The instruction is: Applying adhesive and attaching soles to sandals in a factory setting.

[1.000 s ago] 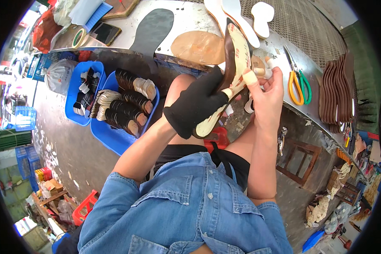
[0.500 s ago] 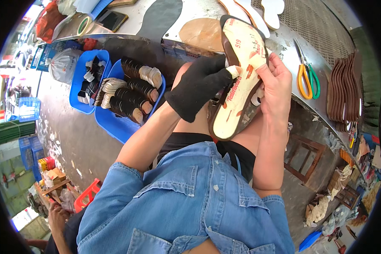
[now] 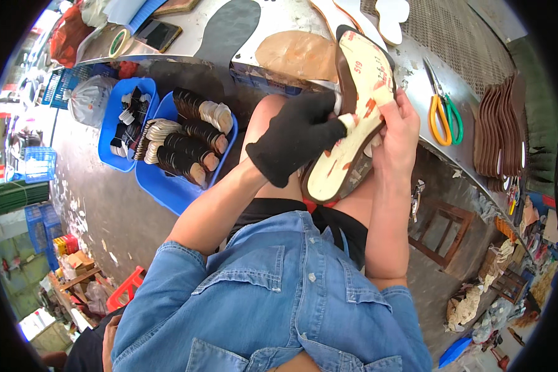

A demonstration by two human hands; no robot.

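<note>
A cream insole board [image 3: 333, 168] with red print and a dark brown edge slants above my lap, its narrow end toward me. My left hand [image 3: 301, 135], in a black glove with the thumb tip wrapped in white, grips its left side near the middle. On the right side, my bare right hand [image 3: 395, 129] clasps it, thumb on top and fingers curled beneath. The undersides of both grips are hidden by the insole. Scissors [image 3: 443, 105] with one yellow and one green handle lie on the metal bench, right of my right hand.
Blue tubs [image 3: 167, 191] full of stacked dark and pale pieces stand on the floor to the left. Brown insole-shaped pieces [image 3: 501, 133] are stacked at the bench's right. A phone [image 3: 159, 35] and a tape roll [image 3: 119, 41] lie far left. Below right stands a wooden stool [image 3: 443, 232].
The insole has tilted slightly, its far end shifting right and its near end left. My gloved hand has moved a little right along it. At lower left, another person's arm has shifted.
</note>
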